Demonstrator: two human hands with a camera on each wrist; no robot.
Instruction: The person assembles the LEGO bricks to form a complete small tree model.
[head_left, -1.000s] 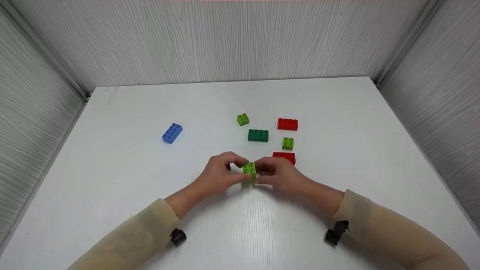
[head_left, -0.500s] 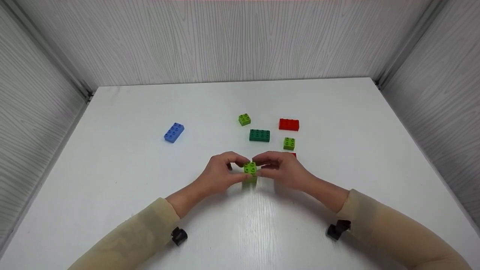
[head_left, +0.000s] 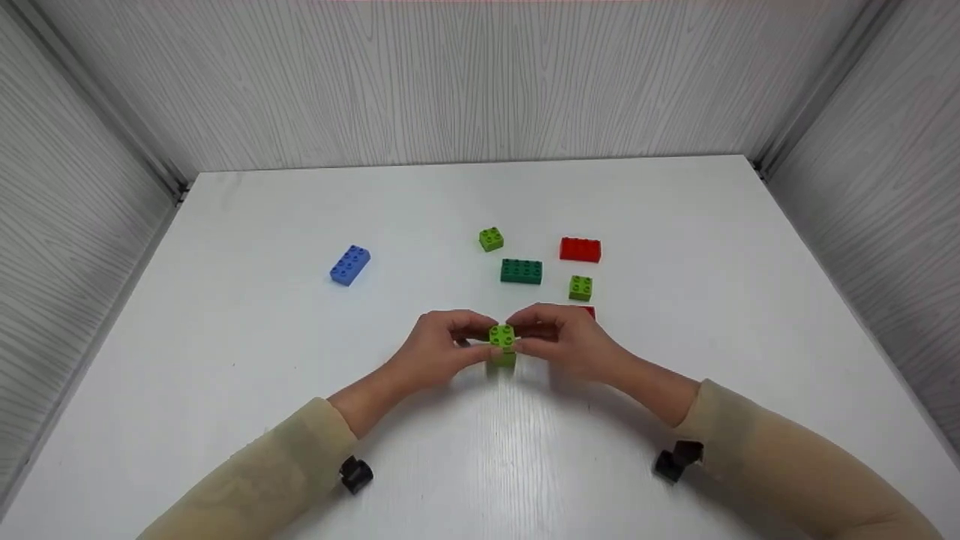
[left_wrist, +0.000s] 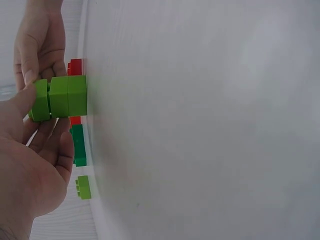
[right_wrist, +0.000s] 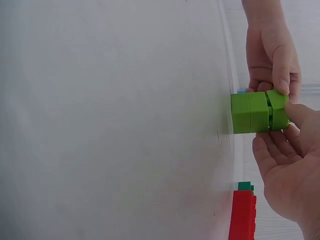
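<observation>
Three light green 2x2 toy bricks stand stacked on the table. In the left wrist view a narrow gap, uneven in width, separates the slightly tilted top brick (left_wrist: 41, 102) from the two lower bricks (left_wrist: 68, 96), which fit flush. My left hand (head_left: 436, 350) pinches the top brick from the left, thumb on the near side and fingers behind. From the right, my right hand (head_left: 576, 346) pinches that same brick between thumb and fingers. Behind the right hand a red brick (head_left: 589, 310) is mostly hidden.
Beyond the hands lie a dark green brick (head_left: 521, 271), a light green brick (head_left: 580, 288), another light green brick (head_left: 491, 239) and a red brick (head_left: 580, 250). A blue brick (head_left: 350, 265) lies to the left. Wood-grain panels (head_left: 480, 82) enclose the white table (head_left: 262, 217).
My right hand has shifted up and forward to the top brick, covering more of the near red brick. The left hand stays at the stack, its index finger slightly lower.
</observation>
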